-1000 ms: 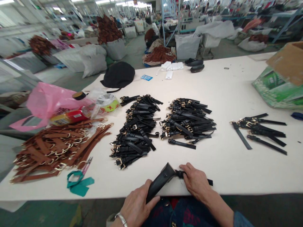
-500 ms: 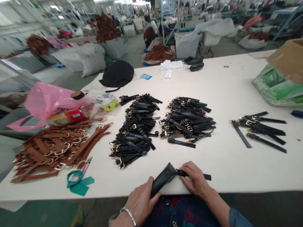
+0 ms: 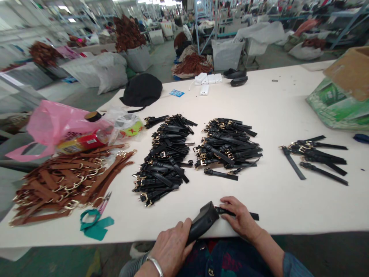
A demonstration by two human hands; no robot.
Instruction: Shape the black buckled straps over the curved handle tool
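My left hand (image 3: 174, 242) is wrapped around the grip of a black handheld tool (image 3: 205, 219) with a wide, flared head; its exact kind is unclear. The head points up and right, close to the buckle end of a black leather buckle strap (image 3: 254, 216). My right hand (image 3: 240, 217) pinches that strap near its buckle end, low over the table's front edge, and the plain tail sticks out to the right. Beyond my hands lie a left pile of black buckle straps (image 3: 165, 154) and a middle pile of the same straps (image 3: 227, 142). Several more straps (image 3: 324, 156) lie on the right.
Brown straps with metal rings (image 3: 66, 177) cover the left of the white table (image 3: 276, 104). Near them are scissors (image 3: 104, 203), teal cloth (image 3: 99, 227) and a pink bag (image 3: 47, 123). A black cap (image 3: 142, 90), white power banks (image 3: 206, 79) and a green carton (image 3: 337, 104) stand farther back.
The tool's head has turned and shifted slightly right, nearer to the strap's buckle end. My right hand still holds the strap in nearly the same place.
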